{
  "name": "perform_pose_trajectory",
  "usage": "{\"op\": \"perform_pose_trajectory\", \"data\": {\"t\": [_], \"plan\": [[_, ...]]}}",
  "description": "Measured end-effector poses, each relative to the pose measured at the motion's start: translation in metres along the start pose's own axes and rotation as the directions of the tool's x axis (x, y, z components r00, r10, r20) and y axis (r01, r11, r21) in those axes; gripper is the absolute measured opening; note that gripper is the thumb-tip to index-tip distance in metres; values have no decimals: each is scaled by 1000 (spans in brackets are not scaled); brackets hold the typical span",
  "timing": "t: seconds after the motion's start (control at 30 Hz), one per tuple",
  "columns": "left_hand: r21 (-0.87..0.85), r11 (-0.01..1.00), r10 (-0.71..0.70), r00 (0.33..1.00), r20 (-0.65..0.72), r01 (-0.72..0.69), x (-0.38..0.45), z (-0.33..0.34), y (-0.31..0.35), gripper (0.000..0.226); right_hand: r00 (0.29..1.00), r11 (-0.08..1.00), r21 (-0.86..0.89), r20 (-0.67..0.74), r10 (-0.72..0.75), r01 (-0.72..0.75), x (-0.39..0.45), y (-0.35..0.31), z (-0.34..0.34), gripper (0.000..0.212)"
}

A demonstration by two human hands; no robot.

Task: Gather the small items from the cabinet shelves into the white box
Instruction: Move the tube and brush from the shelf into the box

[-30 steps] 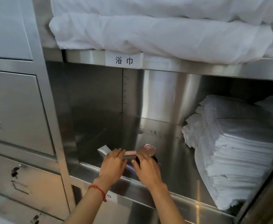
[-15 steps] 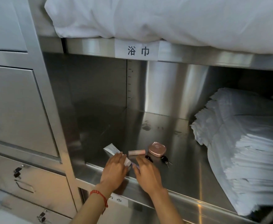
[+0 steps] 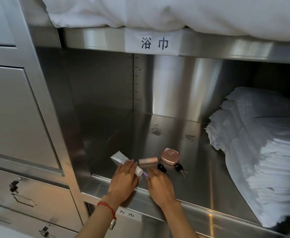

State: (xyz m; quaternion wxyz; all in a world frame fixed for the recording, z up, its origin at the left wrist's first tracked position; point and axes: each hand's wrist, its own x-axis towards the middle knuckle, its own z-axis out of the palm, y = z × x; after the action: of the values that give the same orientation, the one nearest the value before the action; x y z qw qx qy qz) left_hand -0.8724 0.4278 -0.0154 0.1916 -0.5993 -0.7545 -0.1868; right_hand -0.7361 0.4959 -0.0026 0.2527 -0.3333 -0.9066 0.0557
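Resting near the steel shelf's point(image 3: 201, 152) front edge, the left hand point(image 3: 122, 182) lies flat on a white tube point(image 3: 123, 160); the right hand point(image 3: 159, 185) pinches a small purple item point(image 3: 146, 175), with a pink lipstick tube point(image 3: 148, 160), rose-gold compact point(image 3: 169, 156) and 2 black keys point(image 3: 180, 168) just beyond.

White bedding point(image 3: 175, 12) is heaped on the top shelf, above a paper label point(image 3: 153, 43). A stack of folded cloths point(image 3: 264, 152) fills the right of the shelf below. Steel drawers point(image 3: 17, 117) with latches stand at the left.
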Motion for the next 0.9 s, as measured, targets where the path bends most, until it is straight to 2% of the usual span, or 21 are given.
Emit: {"op": "perform_pose_trajectory", "data": {"t": [0.1, 0.17, 0.5, 0.9], "plan": [[-15, 1000, 25, 999, -24, -26, -1, -1, -2, 61, 998, 998, -57, -50, -43, 40, 0, -5, -3, 36], [-13, 1000, 28, 999, -28, -28, -1, -2, -2, 62, 996, 998, -56, -76, -38, 34, 1, -8, -3, 41], [-40, 997, 59, 996, -68, -62, -6, -4, -1, 67, 996, 995, -77, -65, 62, -67, -4, -4, 9, 41], [-42, 994, 90, 988, -126, -96, -27, -13, 15, 68, 994, 994, -43, -59, 93, -96, -25, -3, 5, 43]]}}
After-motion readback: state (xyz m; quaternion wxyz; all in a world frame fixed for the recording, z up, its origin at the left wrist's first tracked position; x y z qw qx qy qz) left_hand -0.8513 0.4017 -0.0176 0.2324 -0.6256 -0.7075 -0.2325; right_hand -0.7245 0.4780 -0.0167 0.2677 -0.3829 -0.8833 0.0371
